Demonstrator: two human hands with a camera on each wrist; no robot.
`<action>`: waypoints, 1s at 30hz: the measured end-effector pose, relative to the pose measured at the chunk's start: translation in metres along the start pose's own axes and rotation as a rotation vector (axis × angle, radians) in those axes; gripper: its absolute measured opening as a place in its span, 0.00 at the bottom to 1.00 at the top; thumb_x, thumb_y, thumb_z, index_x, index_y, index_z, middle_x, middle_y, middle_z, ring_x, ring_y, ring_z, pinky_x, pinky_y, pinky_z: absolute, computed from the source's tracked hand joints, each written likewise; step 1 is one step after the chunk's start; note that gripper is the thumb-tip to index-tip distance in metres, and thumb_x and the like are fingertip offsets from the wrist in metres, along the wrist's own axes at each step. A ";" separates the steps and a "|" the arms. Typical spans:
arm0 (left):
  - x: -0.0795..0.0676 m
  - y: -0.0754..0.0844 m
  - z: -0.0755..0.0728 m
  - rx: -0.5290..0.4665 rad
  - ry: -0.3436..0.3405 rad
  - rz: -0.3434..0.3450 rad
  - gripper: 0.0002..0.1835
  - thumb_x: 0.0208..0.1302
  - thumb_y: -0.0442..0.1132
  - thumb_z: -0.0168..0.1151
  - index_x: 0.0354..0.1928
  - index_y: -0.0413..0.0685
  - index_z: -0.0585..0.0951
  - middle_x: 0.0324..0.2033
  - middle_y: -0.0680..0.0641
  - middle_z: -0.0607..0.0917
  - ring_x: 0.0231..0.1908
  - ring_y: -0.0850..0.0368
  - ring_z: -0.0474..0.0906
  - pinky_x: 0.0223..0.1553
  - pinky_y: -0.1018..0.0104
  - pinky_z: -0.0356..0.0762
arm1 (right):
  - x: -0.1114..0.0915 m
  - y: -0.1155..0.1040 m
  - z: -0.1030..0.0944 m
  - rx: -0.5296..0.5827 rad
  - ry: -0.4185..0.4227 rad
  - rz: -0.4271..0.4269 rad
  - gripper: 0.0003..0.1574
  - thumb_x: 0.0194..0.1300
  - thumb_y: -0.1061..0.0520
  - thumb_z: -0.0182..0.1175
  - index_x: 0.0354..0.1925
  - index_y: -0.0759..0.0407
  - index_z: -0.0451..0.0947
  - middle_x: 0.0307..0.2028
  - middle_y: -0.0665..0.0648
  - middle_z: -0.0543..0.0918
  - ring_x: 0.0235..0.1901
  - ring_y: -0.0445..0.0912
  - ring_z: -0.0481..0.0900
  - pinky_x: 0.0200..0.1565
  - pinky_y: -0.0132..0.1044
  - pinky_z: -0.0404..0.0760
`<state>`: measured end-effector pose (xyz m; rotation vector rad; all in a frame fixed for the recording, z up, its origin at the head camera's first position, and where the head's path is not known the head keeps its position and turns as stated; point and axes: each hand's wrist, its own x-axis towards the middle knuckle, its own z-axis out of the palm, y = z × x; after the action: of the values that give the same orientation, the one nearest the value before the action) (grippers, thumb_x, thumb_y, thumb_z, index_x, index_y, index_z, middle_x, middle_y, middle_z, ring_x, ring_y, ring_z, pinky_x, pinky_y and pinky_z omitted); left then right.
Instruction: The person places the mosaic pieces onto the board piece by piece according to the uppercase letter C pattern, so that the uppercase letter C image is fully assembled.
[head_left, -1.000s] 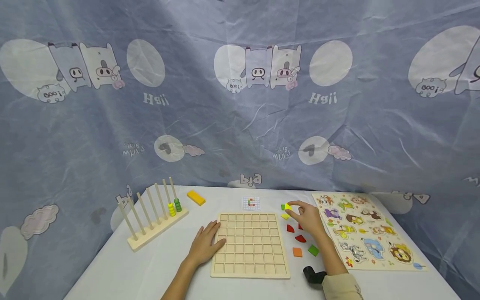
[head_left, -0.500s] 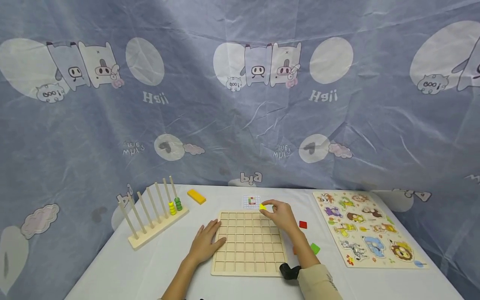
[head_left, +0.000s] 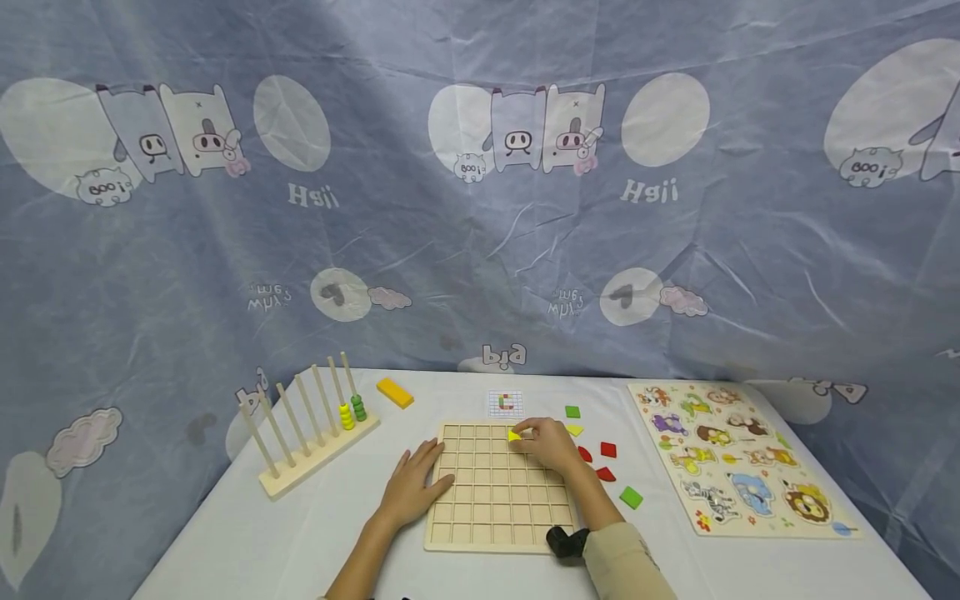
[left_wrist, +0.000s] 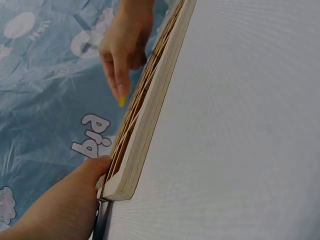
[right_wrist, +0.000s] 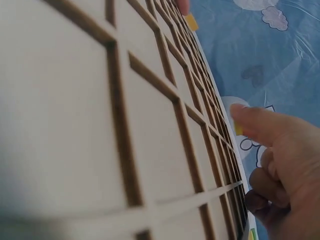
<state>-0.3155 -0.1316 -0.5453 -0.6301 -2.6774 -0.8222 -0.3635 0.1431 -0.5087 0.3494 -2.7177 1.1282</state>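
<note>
A square wooden grid board (head_left: 482, 504) lies on the table. My left hand (head_left: 408, 487) rests on its left edge with fingers extended; the left wrist view shows that hand (left_wrist: 65, 207) at the board's corner. Over the back row of cells, right of the middle, my right hand (head_left: 547, 446) pinches a small yellow tile (head_left: 513, 435) between thumb and fingertips. In the right wrist view the same yellow tile (right_wrist: 238, 128) shows under the thumb; whether it touches the board cannot be told. Behind the board lies a small pattern card (head_left: 506, 404) with coloured squares on a grid.
Right of the board lie green tiles (head_left: 631, 497), red tiles (head_left: 608, 450) and another yellow tile (head_left: 574, 430). An animal puzzle board (head_left: 738, 467) is at far right. A peg abacus (head_left: 318, 454) and a yellow block (head_left: 394, 392) stand left. A patterned cloth (head_left: 450, 233) hangs behind.
My right hand has carried the yellow tile left from beside the loose tiles, past the card, and down to the board's back row. The left hand has stayed in place.
</note>
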 end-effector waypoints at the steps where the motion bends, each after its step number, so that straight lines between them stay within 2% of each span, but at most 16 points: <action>1: 0.000 0.000 0.000 0.002 -0.002 -0.001 0.34 0.63 0.57 0.54 0.64 0.42 0.67 0.64 0.41 0.65 0.65 0.46 0.56 0.65 0.44 0.45 | 0.000 0.001 0.001 -0.008 -0.014 0.012 0.14 0.49 0.50 0.70 0.36 0.52 0.84 0.11 0.46 0.59 0.12 0.39 0.53 0.14 0.30 0.52; 4: 0.000 -0.001 0.001 0.004 -0.001 0.000 0.34 0.63 0.57 0.53 0.64 0.42 0.67 0.64 0.41 0.65 0.65 0.46 0.57 0.65 0.45 0.45 | -0.002 0.003 0.003 -0.022 -0.027 0.019 0.15 0.49 0.47 0.70 0.36 0.51 0.84 0.11 0.47 0.60 0.13 0.40 0.54 0.15 0.31 0.53; 17: 0.000 -0.001 0.001 0.017 -0.004 -0.007 0.34 0.62 0.57 0.54 0.64 0.42 0.67 0.64 0.42 0.66 0.65 0.47 0.57 0.65 0.45 0.46 | -0.003 0.004 0.002 0.004 -0.046 0.008 0.14 0.48 0.49 0.72 0.34 0.50 0.83 0.11 0.47 0.60 0.13 0.40 0.54 0.16 0.31 0.53; 25: 0.000 -0.001 0.000 0.015 0.000 0.007 0.34 0.62 0.57 0.54 0.64 0.41 0.67 0.63 0.41 0.66 0.65 0.45 0.58 0.65 0.44 0.47 | -0.002 0.004 0.002 -0.004 -0.059 0.039 0.13 0.47 0.50 0.72 0.34 0.48 0.82 0.12 0.47 0.58 0.14 0.41 0.54 0.17 0.32 0.53; 30: 0.000 -0.001 0.000 0.020 0.005 0.013 0.34 0.62 0.57 0.54 0.63 0.41 0.68 0.63 0.40 0.66 0.65 0.44 0.58 0.64 0.44 0.48 | -0.003 0.003 0.001 -0.017 -0.068 0.038 0.17 0.46 0.50 0.72 0.37 0.50 0.82 0.12 0.47 0.58 0.15 0.41 0.54 0.18 0.32 0.54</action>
<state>-0.3159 -0.1324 -0.5462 -0.6397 -2.6704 -0.7918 -0.3618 0.1448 -0.5123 0.3411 -2.8028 1.1221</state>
